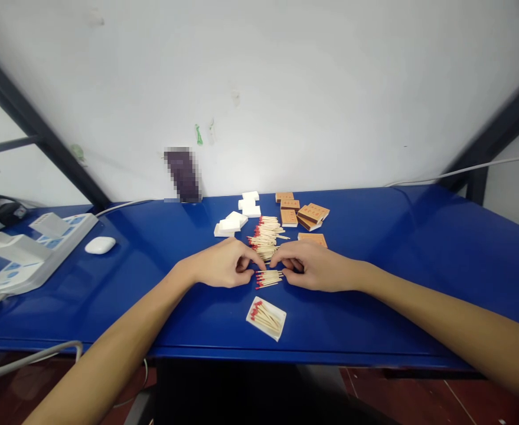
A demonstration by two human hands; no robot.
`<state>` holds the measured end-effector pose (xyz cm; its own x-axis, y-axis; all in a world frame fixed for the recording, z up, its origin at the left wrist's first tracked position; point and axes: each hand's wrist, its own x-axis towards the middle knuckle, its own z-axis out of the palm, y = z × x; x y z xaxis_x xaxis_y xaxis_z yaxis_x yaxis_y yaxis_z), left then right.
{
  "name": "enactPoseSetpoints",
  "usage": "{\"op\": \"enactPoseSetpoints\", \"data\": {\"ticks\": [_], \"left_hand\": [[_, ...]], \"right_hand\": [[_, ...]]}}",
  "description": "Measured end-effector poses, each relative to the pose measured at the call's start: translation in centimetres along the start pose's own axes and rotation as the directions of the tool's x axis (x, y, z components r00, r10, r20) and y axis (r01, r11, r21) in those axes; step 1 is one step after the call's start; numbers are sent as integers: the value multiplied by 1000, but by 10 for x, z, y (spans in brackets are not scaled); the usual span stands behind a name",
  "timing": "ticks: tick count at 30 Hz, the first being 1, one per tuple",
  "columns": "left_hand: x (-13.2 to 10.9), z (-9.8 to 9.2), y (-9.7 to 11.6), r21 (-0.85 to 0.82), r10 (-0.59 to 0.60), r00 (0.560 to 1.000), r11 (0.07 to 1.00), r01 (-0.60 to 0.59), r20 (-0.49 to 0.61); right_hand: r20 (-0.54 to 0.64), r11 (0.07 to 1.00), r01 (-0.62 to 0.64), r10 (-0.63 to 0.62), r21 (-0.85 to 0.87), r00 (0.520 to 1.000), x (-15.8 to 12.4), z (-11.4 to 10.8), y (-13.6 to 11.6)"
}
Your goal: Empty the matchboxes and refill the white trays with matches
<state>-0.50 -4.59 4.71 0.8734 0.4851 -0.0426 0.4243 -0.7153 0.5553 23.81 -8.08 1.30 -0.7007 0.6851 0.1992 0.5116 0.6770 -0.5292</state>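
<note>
Your left hand [224, 267] and right hand [317, 267] are both curled, fingertips pinching the two ends of a small bundle of matches [268, 278] lying on the blue table [418, 248], between the loose pile [265, 236] and the open tray [266, 319]. Squeeze unevenly and the sticks could fan out, roll, or mix into that pile. The tray sits near the table's front edge; a wrist nudge could tip it off.
</note>
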Motion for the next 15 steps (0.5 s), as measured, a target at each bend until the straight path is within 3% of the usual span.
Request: {"op": "enactPoseSetpoints", "data": {"ticks": [15], "left_hand": [[2, 4, 3, 13, -27, 1000, 1000, 27, -16]], "right_hand": [[-7, 998, 27, -27, -53, 1000, 0, 0, -3]]}}
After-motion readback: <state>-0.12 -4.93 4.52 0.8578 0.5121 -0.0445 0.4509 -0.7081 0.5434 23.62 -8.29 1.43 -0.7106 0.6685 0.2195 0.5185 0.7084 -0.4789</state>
